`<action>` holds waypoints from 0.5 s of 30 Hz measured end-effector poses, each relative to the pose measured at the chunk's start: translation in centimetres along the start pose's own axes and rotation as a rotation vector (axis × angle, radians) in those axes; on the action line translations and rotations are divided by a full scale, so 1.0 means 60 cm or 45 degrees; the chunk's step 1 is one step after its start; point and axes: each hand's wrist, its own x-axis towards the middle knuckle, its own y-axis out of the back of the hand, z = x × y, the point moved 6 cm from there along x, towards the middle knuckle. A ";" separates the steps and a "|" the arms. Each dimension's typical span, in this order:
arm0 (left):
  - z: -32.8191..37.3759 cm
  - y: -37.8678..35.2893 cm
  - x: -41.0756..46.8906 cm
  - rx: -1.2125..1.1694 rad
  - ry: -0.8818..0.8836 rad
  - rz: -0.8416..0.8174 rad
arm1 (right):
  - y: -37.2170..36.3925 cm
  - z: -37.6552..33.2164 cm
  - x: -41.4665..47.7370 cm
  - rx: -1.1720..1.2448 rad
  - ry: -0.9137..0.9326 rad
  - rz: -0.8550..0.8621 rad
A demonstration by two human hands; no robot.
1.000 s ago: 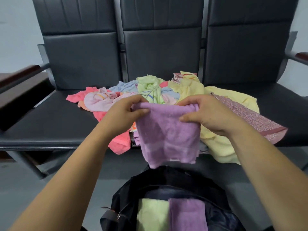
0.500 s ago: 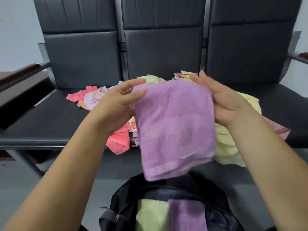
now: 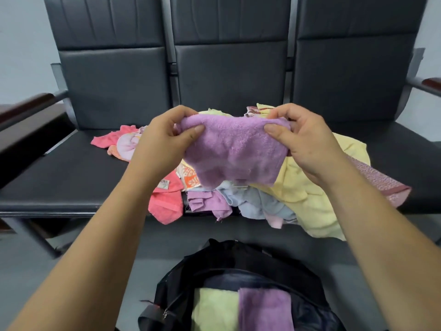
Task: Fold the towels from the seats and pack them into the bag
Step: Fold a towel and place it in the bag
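Grey floor across the bottom of the frame. At bottom centre, black bag [image 3: 214, 263], mouth open, holding a folded pale-green towel [image 3: 214, 309] and a folded purple towel [image 3: 265, 309] side by side.

Rising from both lower corners, bare forearms converging on mid-frame. Left hand [image 3: 164, 139] just left of centre, thumb toward the camera, fingers curled behind, pinching the upper left edge of a purple hand towel [image 3: 233, 151]. Right hand [image 3: 303, 142] just right of centre, thumb likewise pressed on the front, pinching the upper right edge. Held in the air between them at frame centre, bunched and sagging, above the heap.

Behind it, on the black seats [image 3: 59, 177], loose towels in a pile: coral towel [image 3: 164, 204] hanging over the seat edge, light-blue towel [image 3: 253, 201], large yellow towel [image 3: 307, 194] toward the right. Farthest, upright backrests [image 3: 229, 72] filling the top.

Against half a second ago: then hung long and flat from near-straight fingers; now shorter, doubled up, thumbs clamped on the front.
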 end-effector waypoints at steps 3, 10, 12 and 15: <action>-0.015 -0.001 -0.006 -0.229 0.111 0.006 | -0.002 0.014 -0.002 0.045 -0.085 -0.003; -0.045 -0.015 -0.016 -0.657 0.358 -0.015 | -0.015 0.019 -0.011 0.678 -0.465 0.012; -0.037 -0.013 -0.015 -0.609 0.281 -0.135 | -0.018 0.009 -0.010 0.650 -0.402 -0.114; -0.029 -0.002 -0.015 -0.411 0.179 -0.145 | -0.023 0.004 -0.006 0.294 -0.249 -0.206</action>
